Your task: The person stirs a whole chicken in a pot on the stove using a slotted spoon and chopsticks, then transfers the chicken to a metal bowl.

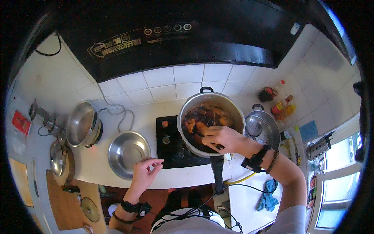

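A large pressure cooker pot stands lidless on a black cooktop, with its long black handle toward me. Browned food pieces sit in dark liquid inside it. Over the near side of the pot, my right hand is closed around a thin dark utensil, mostly hidden by the fingers; its kind is unclear. My left hand is at the near right rim of a stainless steel bowl. Its fingers are loosely curled, apart from the thumb, with nothing held.
A metal pan stands at the left. Right of the pot, a perforated skimmer rests in another pan. Sauce bottles line the tiled wall. A blue cloth lies lower right. A black range hood overhangs the counter.
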{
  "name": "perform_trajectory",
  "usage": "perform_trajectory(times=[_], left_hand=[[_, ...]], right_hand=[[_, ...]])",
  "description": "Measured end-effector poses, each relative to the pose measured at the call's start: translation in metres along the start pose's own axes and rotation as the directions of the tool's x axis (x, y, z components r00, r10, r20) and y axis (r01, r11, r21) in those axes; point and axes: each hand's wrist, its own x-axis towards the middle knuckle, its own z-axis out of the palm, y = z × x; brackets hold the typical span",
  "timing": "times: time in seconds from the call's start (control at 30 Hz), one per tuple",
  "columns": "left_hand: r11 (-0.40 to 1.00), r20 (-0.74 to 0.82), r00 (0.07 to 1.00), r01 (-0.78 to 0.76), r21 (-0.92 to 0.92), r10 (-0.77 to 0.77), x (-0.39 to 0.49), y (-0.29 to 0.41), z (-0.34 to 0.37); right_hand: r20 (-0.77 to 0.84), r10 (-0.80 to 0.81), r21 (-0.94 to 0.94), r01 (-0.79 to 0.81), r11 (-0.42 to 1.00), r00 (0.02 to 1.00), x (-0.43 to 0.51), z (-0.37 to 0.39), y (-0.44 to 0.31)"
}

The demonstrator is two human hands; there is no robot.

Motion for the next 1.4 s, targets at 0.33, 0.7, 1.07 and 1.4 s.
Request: perform_trajectory(times=[0.33, 0.7, 1.07, 1.4], left_hand=[[0.994, -0.103, 0.989, -0.105, 0.010, 0.105, 0.008, 0.006, -0.013], [0.980, 0.083, 0.978, -0.197, 0.038, 0.194, 0.044, 0.069, -0.001], [0.938, 0.617, 0.718, -0.332, -0.104, 0.322, 0.059, 0.210, 0.081], [0.902, 0.671, 0.641, -0.421, -0.100, 0.373, 0.027, 0.218, 0.169]], right_hand=[[-0.332, 0.393, 0.139, -0.368, 0.919, 0.857, -0.038, -0.012, -0.029], [-0.677, 0.586, 0.299, -0.562, 0.771, 0.445, -0.134, -0.014, -0.082], [-0.888, 0.285, 0.459, -0.741, 0.491, -0.362, -0.307, 0.043, -0.079], [-0.292, 0.956, 0.011, -1.000, 0.011, 0.008, -0.280, 0.139, 0.079]])
